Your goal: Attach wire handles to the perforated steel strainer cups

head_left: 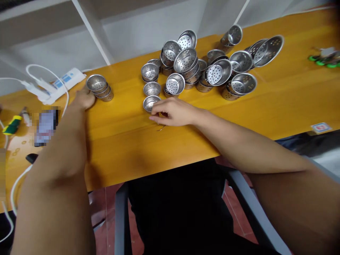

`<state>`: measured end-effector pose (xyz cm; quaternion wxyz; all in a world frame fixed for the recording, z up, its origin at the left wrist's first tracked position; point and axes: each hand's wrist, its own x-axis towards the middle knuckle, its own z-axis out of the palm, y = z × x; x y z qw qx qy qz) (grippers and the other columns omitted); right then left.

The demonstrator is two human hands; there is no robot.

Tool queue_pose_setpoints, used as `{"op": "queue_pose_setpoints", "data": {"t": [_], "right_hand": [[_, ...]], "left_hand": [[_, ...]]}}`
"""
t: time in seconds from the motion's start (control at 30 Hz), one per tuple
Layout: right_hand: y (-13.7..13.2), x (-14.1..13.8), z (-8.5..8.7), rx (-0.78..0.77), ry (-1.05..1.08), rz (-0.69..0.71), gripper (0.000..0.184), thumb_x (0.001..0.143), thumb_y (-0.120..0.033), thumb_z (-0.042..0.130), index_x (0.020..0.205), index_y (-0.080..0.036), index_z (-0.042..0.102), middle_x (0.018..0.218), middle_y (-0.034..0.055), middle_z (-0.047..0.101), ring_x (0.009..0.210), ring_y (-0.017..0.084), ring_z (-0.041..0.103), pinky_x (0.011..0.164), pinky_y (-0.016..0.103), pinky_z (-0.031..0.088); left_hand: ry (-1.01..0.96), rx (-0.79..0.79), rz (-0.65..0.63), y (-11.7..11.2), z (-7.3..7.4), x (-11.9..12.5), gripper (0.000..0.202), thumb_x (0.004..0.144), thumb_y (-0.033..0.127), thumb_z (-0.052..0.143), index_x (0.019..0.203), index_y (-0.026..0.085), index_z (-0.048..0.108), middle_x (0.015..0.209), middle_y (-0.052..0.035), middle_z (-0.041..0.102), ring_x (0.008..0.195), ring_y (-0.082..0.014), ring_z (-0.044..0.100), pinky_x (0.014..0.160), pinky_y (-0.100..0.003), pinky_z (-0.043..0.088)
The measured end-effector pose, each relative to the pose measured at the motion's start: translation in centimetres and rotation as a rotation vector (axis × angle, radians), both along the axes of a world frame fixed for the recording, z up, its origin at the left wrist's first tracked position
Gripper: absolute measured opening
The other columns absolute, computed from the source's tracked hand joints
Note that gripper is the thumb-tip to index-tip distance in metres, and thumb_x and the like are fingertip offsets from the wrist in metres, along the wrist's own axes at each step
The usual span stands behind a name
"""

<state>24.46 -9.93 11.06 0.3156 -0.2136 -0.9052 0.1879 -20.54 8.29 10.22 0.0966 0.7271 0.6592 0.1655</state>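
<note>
At the left, my left hand (pixel 85 99) is against the side of a short stack of perforated metal cups (pixel 97 83). Its fingers are partly hidden behind the stack and seem wrapped round it. My right hand (pixel 174 111) is curled at mid-table, thumb and forefinger close together. Below its thumb shows a thin bent wire (pixel 161 128), which appears to come from the grip. Just behind the fingertips stands a small perforated cup (pixel 151 102); whether they touch it I cannot tell. Another low cup (pixel 152 89) sits behind that one.
Many perforated cups (pixel 186 60) lie nested and tilted toward the back. A white power strip (pixel 67 80) with cables, a blurred phone (pixel 45 126) and a green-yellow tool handle (pixel 12 125) occupy the left. Green-edged small items (pixel 324 58) and a label (pixel 321 127) are at right.
</note>
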Motion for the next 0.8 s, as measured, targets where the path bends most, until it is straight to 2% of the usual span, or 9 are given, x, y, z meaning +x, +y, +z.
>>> {"op": "queue_pose_setpoints", "data": {"t": [0.1, 0.23, 0.3, 0.43, 0.57, 0.6, 0.67, 0.73, 0.8], "right_hand": [[0.0, 0.0, 0.0, 0.003, 0.000, -0.005, 0.035, 0.122, -0.034, 0.067, 0.091, -0.021, 0.062, 0.087, 0.0011, 0.064, 0.073, 0.017, 0.053, 0.072, 0.033, 0.036], [0.0, 0.0, -0.1, -0.007, -0.015, -0.008, 0.034, 0.122, -0.035, 0.068, 0.091, -0.022, 0.062, 0.088, 0.0018, 0.065, 0.075, 0.018, 0.054, 0.073, 0.033, 0.036], [-0.1, 0.0, -0.1, 0.001, -0.020, -0.028, 0.034, 0.122, -0.035, 0.067, 0.092, -0.022, 0.063, 0.089, 0.0024, 0.066, 0.076, 0.019, 0.055, 0.073, 0.034, 0.035], [-0.1, 0.1, 0.1, 0.058, 0.036, -0.183, 0.018, 0.120, -0.030, 0.064, 0.107, -0.021, 0.072, 0.108, 0.0078, 0.074, 0.087, 0.023, 0.063, 0.079, 0.036, 0.044], [0.1, 0.5, -0.1, 0.055, -0.041, -0.288, 0.030, 0.111, -0.016, 0.065, 0.139, -0.018, 0.076, 0.144, 0.0154, 0.072, 0.104, 0.029, 0.070, 0.088, 0.040, 0.052], [0.2, 0.6, -0.3, 0.040, -0.109, -0.275, 0.036, 0.108, -0.013, 0.067, 0.142, -0.017, 0.076, 0.146, 0.0156, 0.071, 0.106, 0.029, 0.070, 0.087, 0.039, 0.052], [0.4, 0.6, -0.8, 0.018, -0.241, -0.254, 0.034, 0.106, -0.011, 0.071, 0.139, -0.016, 0.079, 0.144, 0.0152, 0.071, 0.107, 0.029, 0.071, 0.081, 0.038, 0.048], [0.6, 0.4, -1.1, 0.007, -0.306, -0.261, 0.020, 0.109, -0.011, 0.072, 0.126, -0.016, 0.081, 0.136, 0.0143, 0.072, 0.107, 0.029, 0.070, 0.078, 0.037, 0.045], [0.7, 0.3, -1.3, -0.022, -0.269, -0.247, 0.011, 0.112, -0.011, 0.071, 0.115, -0.017, 0.080, 0.129, 0.0135, 0.072, 0.108, 0.029, 0.069, 0.081, 0.037, 0.045]], "left_hand": [[0.171, -0.058, 0.139, -0.4, 1.1, 1.4, 0.132, 0.091, 0.111, 0.022, 0.170, 0.012, 0.060, 0.189, -0.0025, 0.060, 0.180, -0.0447, 0.046, 0.158, -0.082, 0.003], [0.164, -0.058, 0.313, -1.4, 1.8, 1.2, 0.130, 0.096, 0.095, 0.035, 0.167, -0.012, 0.055, 0.197, -0.0276, 0.040, 0.186, -0.0532, 0.035, 0.156, -0.083, 0.017], [0.089, 0.081, 0.357, -2.0, 2.0, 1.1, 0.114, 0.102, 0.078, 0.045, 0.163, -0.018, 0.054, 0.192, -0.0338, 0.044, 0.184, -0.0521, 0.040, 0.155, -0.076, 0.028], [-0.122, 0.565, 0.294, -1.2, 3.8, 2.2, 0.057, 0.098, 0.050, 0.055, 0.137, 0.011, 0.071, 0.159, -0.0193, 0.076, 0.154, -0.0310, 0.068, 0.144, -0.053, 0.048], [-0.694, 1.226, 0.087, -1.9, 6.8, 6.9, 0.042, 0.066, 0.052, 0.029, 0.095, 0.034, 0.054, 0.105, -0.0209, 0.073, 0.107, -0.0356, 0.073, 0.102, -0.057, 0.059], [-0.787, 1.163, -0.010, -3.0, 7.2, 8.6, 0.046, 0.066, 0.052, 0.029, 0.098, 0.033, 0.056, 0.107, -0.0183, 0.075, 0.095, -0.0337, 0.071, 0.097, -0.057, 0.060], [-0.784, 0.711, -0.267, -6.3, 7.0, 11.9, 0.050, 0.068, 0.050, 0.051, 0.112, 0.030, 0.062, 0.115, -0.0119, 0.079, 0.091, -0.0317, 0.077, 0.095, -0.057, 0.065], [-0.550, 0.200, -0.404, -9.8, 5.3, 14.8, 0.051, 0.080, 0.045, 0.069, 0.129, 0.034, 0.058, 0.141, -0.0085, 0.080, 0.120, -0.0346, 0.083, 0.109, -0.061, 0.069], [-0.392, 0.000, -0.495, -12.2, 2.9, 16.8, 0.073, 0.079, 0.048, 0.073, 0.145, 0.032, 0.048, 0.168, -0.0165, 0.069, 0.156, -0.0413, 0.072, 0.130, -0.069, 0.062]]}}
